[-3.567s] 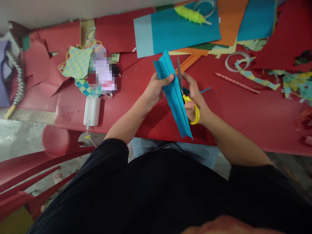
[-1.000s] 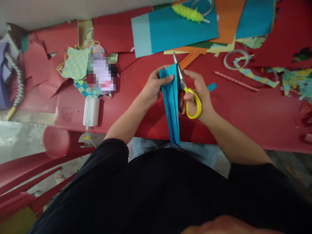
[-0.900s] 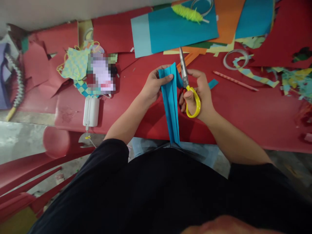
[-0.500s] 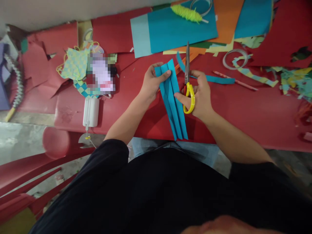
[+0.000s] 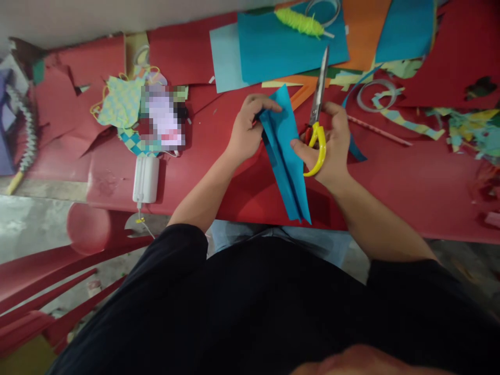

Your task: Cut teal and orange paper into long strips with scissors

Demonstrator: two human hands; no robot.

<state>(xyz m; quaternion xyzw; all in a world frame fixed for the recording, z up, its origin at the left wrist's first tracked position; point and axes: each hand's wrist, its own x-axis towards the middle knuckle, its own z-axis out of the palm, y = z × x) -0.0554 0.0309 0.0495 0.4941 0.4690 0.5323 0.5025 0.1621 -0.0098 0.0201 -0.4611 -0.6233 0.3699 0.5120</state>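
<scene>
My left hand (image 5: pixel 245 128) pinches the upper end of a folded blue paper (image 5: pixel 287 151) that hangs down over the front edge of the red table (image 5: pixel 410 182). My right hand (image 5: pixel 332 145) grips yellow-handled scissors (image 5: pixel 317 125), blades closed and pointing up and away from me; its thumb also presses on the right side of the folded paper. A thin cut blue strip (image 5: pixel 354 148) curls behind my right hand.
Blue (image 5: pixel 289 44), orange (image 5: pixel 365 31) and red sheets lie at the back, with a green yarn bundle (image 5: pixel 299 21) and tape rings (image 5: pixel 377 94). A striped pencil (image 5: pixel 385 130) and paper scraps lie right. A white charger (image 5: pixel 146 178) and woven paper pieces (image 5: pixel 123 101) lie left.
The scissors finished cutting along the paper's right edge and swung up and right. A thin blue strip came free. The folded paper now tilts and lies flatter, with my right thumb on it.
</scene>
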